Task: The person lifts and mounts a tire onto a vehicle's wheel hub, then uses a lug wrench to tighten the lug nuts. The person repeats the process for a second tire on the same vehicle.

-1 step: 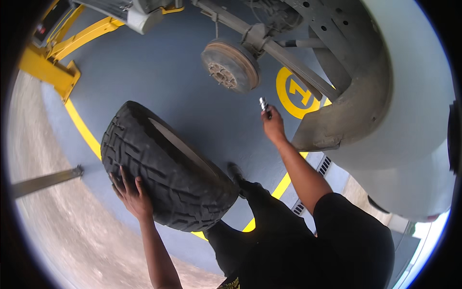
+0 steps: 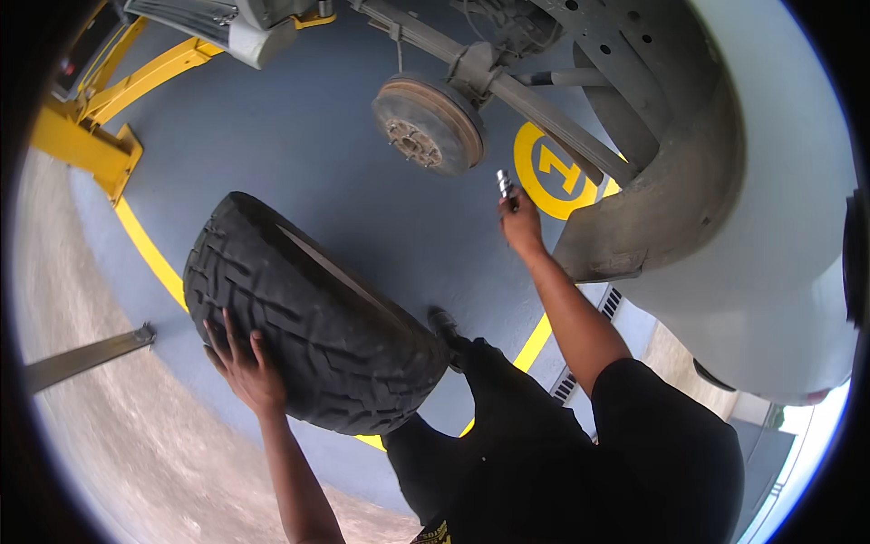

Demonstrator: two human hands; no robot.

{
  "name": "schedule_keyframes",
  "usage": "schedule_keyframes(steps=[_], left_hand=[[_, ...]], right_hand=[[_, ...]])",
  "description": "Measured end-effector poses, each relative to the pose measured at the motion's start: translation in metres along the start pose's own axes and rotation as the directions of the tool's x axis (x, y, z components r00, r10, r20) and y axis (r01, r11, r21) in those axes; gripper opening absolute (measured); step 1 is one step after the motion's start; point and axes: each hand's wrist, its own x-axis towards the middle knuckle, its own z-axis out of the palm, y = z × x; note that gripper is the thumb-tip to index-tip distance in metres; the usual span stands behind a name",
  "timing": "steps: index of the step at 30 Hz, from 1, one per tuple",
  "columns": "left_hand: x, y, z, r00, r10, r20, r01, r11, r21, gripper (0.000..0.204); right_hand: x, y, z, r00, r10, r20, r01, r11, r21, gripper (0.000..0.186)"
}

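A large wheel with a chunky black tyre (image 2: 308, 326) stands tilted on the floor to my left, close to my leg. My left hand (image 2: 249, 367) lies flat against its tread, fingers spread. In my right hand (image 2: 520, 222) is a chrome socket (image 2: 505, 184), pointing up and away from me; whatever part lies within the fist is hidden. Ahead of it, apart from the hand, a rusty brake drum (image 2: 428, 127) with bare wheel studs hangs on the axle of a raised vehicle.
A leaf spring (image 2: 535, 104) and a dark fender liner (image 2: 652, 222) sit at the upper right, beside the pale vehicle body (image 2: 770, 272). Yellow lift parts (image 2: 86, 150) stand at the far left. A metal arm (image 2: 91, 356) juts in at left. A floor grate (image 2: 564, 390) runs near my right arm.
My right hand and the socket have shifted slightly right and away from me. The left hand stays on the tyre, which leans marginally further left in view.
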Motion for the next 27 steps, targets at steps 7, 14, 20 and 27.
schedule_keyframes(steps=[7,14,20,27], left_hand=[[0.169,-0.057,0.051,0.968,0.238,0.08,-0.239,0.971,0.004,0.053],[0.287,-0.241,0.076,0.948,0.055,0.314,0.07,0.924,-0.375,0.051],[0.333,-0.296,0.076,0.73,-0.293,0.618,0.681,0.228,-0.696,0.055],[0.361,-0.361,0.04,0.882,-0.32,0.347,0.456,0.769,-0.449,0.048]], right_hand=[[0.088,-0.042,-0.047,0.972,0.195,-0.128,-0.172,0.97,0.169,0.035],[0.071,0.04,0.017,0.965,0.246,0.094,-0.261,0.943,0.208,0.021],[-0.018,0.241,0.18,0.778,0.566,0.272,-0.425,0.793,-0.436,0.038],[-0.051,0.359,0.352,0.615,0.758,0.215,-0.617,0.633,-0.467,0.032]])
